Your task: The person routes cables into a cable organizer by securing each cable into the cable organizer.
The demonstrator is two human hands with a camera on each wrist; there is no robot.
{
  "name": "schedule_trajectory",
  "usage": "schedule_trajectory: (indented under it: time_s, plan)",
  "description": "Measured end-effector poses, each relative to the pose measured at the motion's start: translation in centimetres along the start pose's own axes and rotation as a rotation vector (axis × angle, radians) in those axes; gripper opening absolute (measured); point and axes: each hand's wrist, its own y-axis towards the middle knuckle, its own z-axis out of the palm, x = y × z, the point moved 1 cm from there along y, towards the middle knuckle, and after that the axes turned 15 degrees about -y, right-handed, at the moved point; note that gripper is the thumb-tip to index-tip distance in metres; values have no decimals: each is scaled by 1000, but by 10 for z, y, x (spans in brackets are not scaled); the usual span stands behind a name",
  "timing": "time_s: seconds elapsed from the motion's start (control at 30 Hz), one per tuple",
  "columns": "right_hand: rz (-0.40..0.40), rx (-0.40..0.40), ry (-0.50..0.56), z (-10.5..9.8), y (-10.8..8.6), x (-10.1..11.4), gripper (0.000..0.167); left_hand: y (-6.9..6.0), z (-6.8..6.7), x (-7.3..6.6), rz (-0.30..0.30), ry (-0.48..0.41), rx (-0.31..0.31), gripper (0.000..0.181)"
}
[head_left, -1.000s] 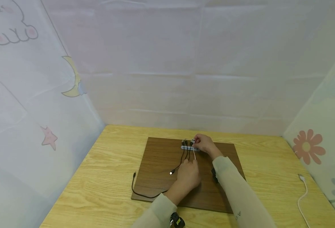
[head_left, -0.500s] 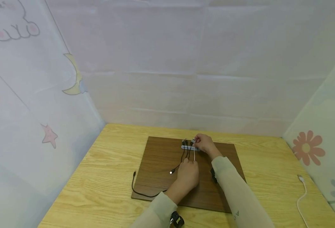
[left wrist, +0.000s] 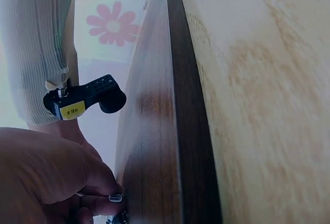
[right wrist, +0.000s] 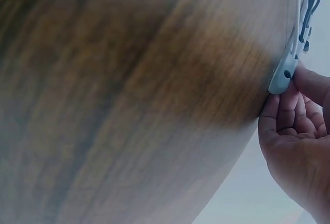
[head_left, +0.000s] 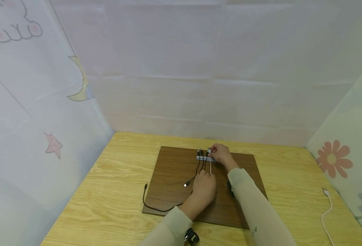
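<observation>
A pale cable holder (head_left: 200,158) lies near the back edge of the brown board (head_left: 168,171), with several black cables running through it. My right hand (head_left: 222,155) pinches the white cable by its plug end at the holder's right end; in the right wrist view the right hand (right wrist: 299,126) has its fingers beside the holder (right wrist: 282,77). Lower down, my left hand (head_left: 204,188) grips the white cable (head_left: 210,166), which runs straight between both hands. In the left wrist view the left hand (left wrist: 56,177) has thumb and fingers together, a small metal tip (left wrist: 115,197) at them.
A black cable (head_left: 159,209) curves over the board's left edge onto the table (head_left: 107,177). One black cable's connector (head_left: 186,184) lies left of my left hand. Another white cable (head_left: 323,217) lies at the table's right. Patterned sheets stand behind and at both sides.
Both hands keep nearly the same place and hold on the white cable. The view has shifted slightly.
</observation>
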Motion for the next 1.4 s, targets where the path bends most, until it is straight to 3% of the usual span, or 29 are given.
schedule_trajectory:
  time_s: [0.23,0.43,0.57,0.77,0.97,1.27,1.4]
  plan:
    - [34,14,-11,0,0,-1,28,1,5,-3,0,88,2,9]
    - [37,21,-46,-3,-2,-5,21,0,4,-9,-5,132,38,11]
    - [26,40,-68,-5,-1,-5,35,-1,2,-10,5,153,58,13]
    - [46,61,-73,-8,-1,-2,23,-3,-2,-12,25,202,54,14]
    - [51,63,-71,-9,1,-1,25,-1,0,-12,28,229,35,15]
    - [55,70,-52,-5,1,-1,32,-5,-3,-14,22,258,80,16]
    - [54,63,-41,-4,1,0,33,-7,-4,-14,29,265,59,17]
